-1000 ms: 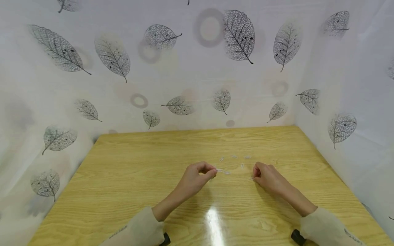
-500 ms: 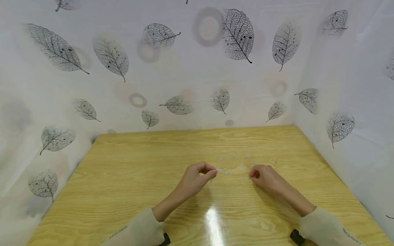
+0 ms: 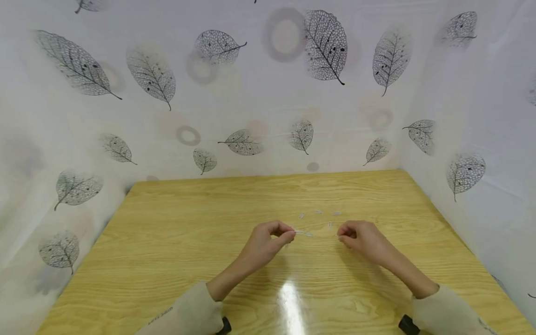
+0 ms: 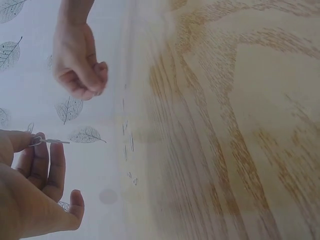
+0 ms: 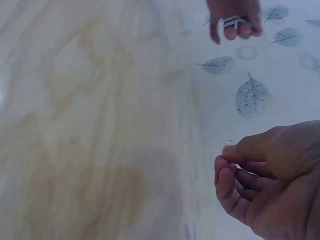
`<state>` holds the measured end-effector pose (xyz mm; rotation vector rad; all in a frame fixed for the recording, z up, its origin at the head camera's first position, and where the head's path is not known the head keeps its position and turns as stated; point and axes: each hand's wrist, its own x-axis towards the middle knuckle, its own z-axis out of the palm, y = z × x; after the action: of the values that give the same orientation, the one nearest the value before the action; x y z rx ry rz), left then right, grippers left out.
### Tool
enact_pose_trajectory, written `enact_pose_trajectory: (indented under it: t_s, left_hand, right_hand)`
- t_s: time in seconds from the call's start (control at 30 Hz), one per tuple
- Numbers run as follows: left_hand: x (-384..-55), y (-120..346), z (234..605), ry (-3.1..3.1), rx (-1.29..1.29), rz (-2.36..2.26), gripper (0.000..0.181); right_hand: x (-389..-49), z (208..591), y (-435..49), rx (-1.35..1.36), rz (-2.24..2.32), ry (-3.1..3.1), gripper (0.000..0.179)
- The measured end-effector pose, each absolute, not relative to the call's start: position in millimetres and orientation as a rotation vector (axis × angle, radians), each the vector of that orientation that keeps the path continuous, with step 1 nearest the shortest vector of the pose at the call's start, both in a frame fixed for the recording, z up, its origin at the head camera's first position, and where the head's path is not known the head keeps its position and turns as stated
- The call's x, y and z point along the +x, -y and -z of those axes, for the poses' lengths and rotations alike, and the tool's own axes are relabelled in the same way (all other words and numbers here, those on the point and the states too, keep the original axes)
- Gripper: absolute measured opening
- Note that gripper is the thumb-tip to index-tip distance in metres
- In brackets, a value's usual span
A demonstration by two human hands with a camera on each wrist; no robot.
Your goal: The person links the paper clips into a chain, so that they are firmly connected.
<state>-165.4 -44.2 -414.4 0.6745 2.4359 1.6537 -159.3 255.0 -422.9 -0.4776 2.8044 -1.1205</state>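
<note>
My left hand (image 3: pixel 270 239) pinches linked white paper clips (image 3: pixel 304 233) between thumb and forefinger, and they stick out to the right above the table. Seen from the left wrist, one paper clip (image 4: pixel 54 141) lies across the fingertips, with a second loop standing above the thumb. My right hand (image 3: pixel 366 241) is a short way to the right, thumb and forefinger together. In the right wrist view a thin wire loop of a paper clip (image 5: pixel 229 142) pokes out of its pinch; the rest is covered by the fingertips. The two hands are apart.
Several loose paper clips lie on the wooden table (image 3: pixel 188 223) beyond the hands, among them one paper clip (image 3: pixel 329 224) near the right fingertips and another paper clip (image 3: pixel 318 212) farther back. A leaf-patterned curtain (image 3: pixel 259 93) encloses the back and sides.
My right hand has risen from the tabletop and shifted slightly left, a paper clip in its pinch. The left hand has stayed almost still with its linked clips.
</note>
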Motion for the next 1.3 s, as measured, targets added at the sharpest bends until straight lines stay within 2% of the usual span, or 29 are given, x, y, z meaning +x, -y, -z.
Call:
enact_pose_trajectory:
  t_s: [0.23,0.5,0.8,1.3]
  left_hand:
    - [-167,39,410,-2.466,0.684,-1.632,0.015]
    - [-168,34,410,-2.45,0.718,-1.641,0.013]
    - [-168,30,410,-2.452,0.716,-1.64,0.01]
    - [-167,30,411,-2.48,0.802,-1.747,0.006]
  right_hand:
    - [-158,395,-245,-0.486,1.463,-2.57,0.019]
    - [-150,376,-217,-0.459,1.737,-2.373,0.019]
    - [-152,373,-197,-0.382,1.798,-2.368,0.021]
    - [-155,375,-190,-0.307,1.755,-2.37,0.019]
